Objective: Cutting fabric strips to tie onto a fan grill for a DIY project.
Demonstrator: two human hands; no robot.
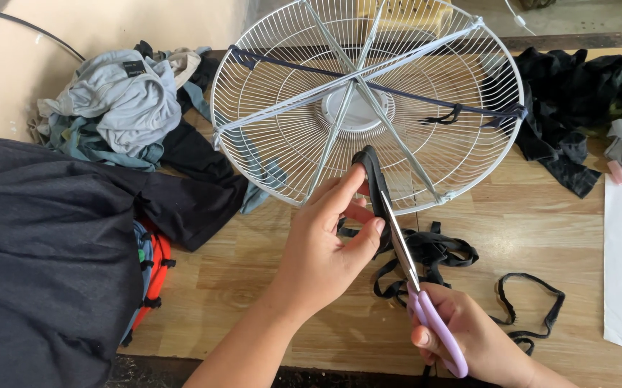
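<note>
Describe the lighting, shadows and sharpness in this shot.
Head view: soft, even daylight; faint shadows under the left hand and fan guard; no glare except a slight sheen on the scissors blade; everything in focus; the guard's rim bulges slightly from wide-angle distortion.

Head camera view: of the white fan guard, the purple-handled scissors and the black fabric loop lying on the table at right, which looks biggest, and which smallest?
1. White fan guard, plainly largest.
2 and 3. Purple-handled scissors and black fabric loop look much alike in extent; the scissors are nearer the camera and partly hidden by the right hand, so I won't rank them.
</note>
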